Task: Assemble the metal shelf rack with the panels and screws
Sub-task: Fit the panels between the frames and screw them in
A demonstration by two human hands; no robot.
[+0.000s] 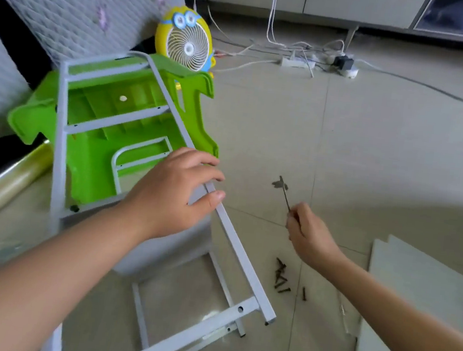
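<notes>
Though steadied for now, could slide: frame (243, 260), running from 11 o'clock through centre to 6, leaning by its upper end on stool (101, 120) at 10 o'clock. Smooth plastic under painted metal, smooth tile (370, 162) below; likely to skate off if shoved sideways while driving a screw. Panels (418, 297) stacked flat at 4 o'clock, well apart from frame; easy to kneel on or scuff there. Left hand (173, 192) at centre, fingers curled over the rail (230, 227), thumb beneath, gripping it; risks a pinch against the lower bars (191, 341) at 6 o'clock if let drop. Right hand (310, 236) just off centre toward 3 o'clock, fingertips pinching the lower end of a thin tool (285, 196), shaft pointing up toward 12; held so lightly, may twist or slip out under load. Cannot tell the tool's kind. Screws (281, 276) loose on the tile at 5 o'clock, near the rail, between frame and panels, none in hand; apt to scatter if brushed by a forearm, perhaps ending up under the frame.
</notes>
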